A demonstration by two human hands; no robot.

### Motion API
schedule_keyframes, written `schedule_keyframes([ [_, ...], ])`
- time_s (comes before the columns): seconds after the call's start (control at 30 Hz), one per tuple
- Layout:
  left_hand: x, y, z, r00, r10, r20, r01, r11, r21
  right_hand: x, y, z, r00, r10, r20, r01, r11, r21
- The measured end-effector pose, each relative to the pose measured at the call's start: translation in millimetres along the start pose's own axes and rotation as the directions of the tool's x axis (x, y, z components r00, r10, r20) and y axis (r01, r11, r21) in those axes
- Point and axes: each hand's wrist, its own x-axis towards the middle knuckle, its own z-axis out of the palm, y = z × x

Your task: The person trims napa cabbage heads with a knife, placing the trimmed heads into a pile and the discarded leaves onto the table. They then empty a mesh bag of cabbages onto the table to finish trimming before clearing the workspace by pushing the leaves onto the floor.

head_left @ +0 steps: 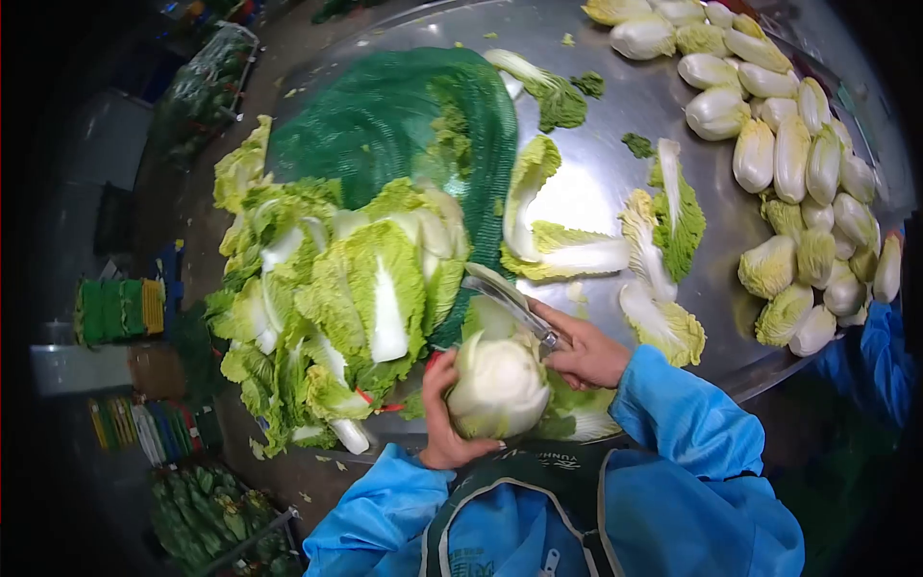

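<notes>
A napa cabbage (498,389) stands at the near edge of the metal table, its pale base turned toward me. My left hand (446,415) is wrapped round its left side. In my right hand (583,348) is a knife (510,300), its blade pointing up and left across the top of the cabbage. A loose leaf lies under the cabbage on the right. Just left of my left hand is a large heap of cut-off cabbage leaves (336,279), partly over a green mesh bag (385,115).
Several trimmed cabbages (769,154) are piled along the right side of the metal table (586,192). Loose leaves (577,252) lie scattered mid-table. A blue sleeve (885,361) shows at far right. Coloured crates (120,310) and a cart of green vegetables (216,514) stand on the left.
</notes>
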Motion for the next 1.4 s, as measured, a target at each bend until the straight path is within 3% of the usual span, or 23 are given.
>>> schedule_keyframes([
  [0.07,28,32,1,0.973,-0.164,-0.165,0.132,0.973,-0.188,1,-24,26,0.998,-0.05,0.033,0.052,0.998,-0.043],
  [0.13,29,31,-5,0.947,-0.268,-0.174,0.238,0.955,-0.176,6,-42,49,0.954,-0.3,0.02,0.298,0.952,0.064],
  [0.2,26,26,-10,0.906,-0.377,-0.192,0.332,0.915,-0.228,17,-38,58,0.961,-0.275,0.013,0.274,0.961,0.022],
  [0.27,17,11,-13,0.943,-0.245,-0.225,0.219,0.966,-0.136,39,-7,50,0.777,-0.603,-0.182,0.301,0.609,-0.734],
  [0.3,13,10,-15,0.941,-0.251,-0.227,0.221,0.964,-0.151,50,10,37,0.817,-0.5,-0.287,0.256,0.761,-0.596],
  [0.37,14,7,-27,0.998,0.053,-0.023,-0.042,0.936,0.35,54,28,18,0.86,-0.398,-0.32,0.24,0.868,-0.435],
  [0.43,19,-2,-48,0.992,0.126,-0.012,-0.104,0.871,0.481,49,30,19,0.902,-0.257,-0.348,0.226,0.966,-0.127],
  [0.57,36,14,-92,0.956,0.223,-0.189,-0.013,0.678,0.735,67,62,51,0.876,-0.283,-0.39,0.202,0.951,-0.236],
  [0.63,37,60,-80,0.822,0.484,-0.3,-0.16,0.702,0.694,78,66,88,0.807,-0.377,-0.454,0.259,0.917,-0.302],
  [0.7,14,78,-61,0.91,0.341,0.235,-0.405,0.853,0.329,80,68,100,0.789,-0.391,-0.474,0.283,0.916,-0.285],
  [0.77,-21,61,-39,0.963,0.096,0.253,-0.185,0.916,0.355,71,51,92,0.796,-0.257,-0.548,0.217,0.966,-0.138],
  [0.83,-36,52,-38,0.98,0.006,0.199,-0.079,0.929,0.361,58,60,60,0.63,-0.373,-0.681,0.257,0.928,-0.271],
  [0.9,-49,49,-44,0.982,-0.185,-0.022,0.177,0.892,0.416,15,66,44,0.708,-0.237,-0.665,0.035,0.953,-0.302],
  [0.97,-64,43,-50,0.963,-0.261,-0.069,0.265,0.871,0.413,-25,82,54,0.84,-0.022,-0.543,-0.088,0.98,-0.177],
  [1.0,-75,40,-52,0.937,-0.336,-0.1,0.346,0.84,0.418,-37,84,64,0.878,0.237,-0.416,-0.261,0.965,-0.001],
  [1.03,-83,39,-53,0.796,-0.599,-0.089,0.602,0.77,0.212,-43,85,80,0.87,0.334,-0.362,-0.334,0.94,0.064],
  [1.07,-84,37,-54,0.795,-0.6,-0.088,0.603,0.768,0.214,-40,95,87,0.871,0.335,-0.36,-0.334,0.94,0.067],
  [1.1,-78,41,-53,0.548,-0.836,0.025,0.827,0.536,-0.168,-34,103,94,0.911,0.259,-0.32,-0.217,0.963,0.162],
  [1.13,-72,43,-53,0.288,-0.926,0.244,0.87,0.146,-0.47,-27,105,99,0.944,0.168,-0.285,-0.094,0.962,0.256],
  [1.17,-70,39,-53,0.269,-0.911,0.313,0.854,0.076,-0.514,-26,101,104,0.937,0.141,-0.32,-0.078,0.977,0.201],
  [1.27,-49,68,-30,0.452,-0.87,0.197,0.704,0.212,-0.678,-26,60,129,0.933,-0.032,-0.358,0.004,0.997,-0.078],
  [1.33,-43,76,-35,0.481,-0.854,0.196,0.667,0.212,-0.714,-17,51,138,0.924,-0.201,-0.326,0.194,0.979,-0.055],
  [1.4,-44,83,-45,0.739,-0.665,0.111,0.489,0.416,-0.767,-26,25,149,0.812,-0.486,-0.323,0.427,0.872,-0.24],
])
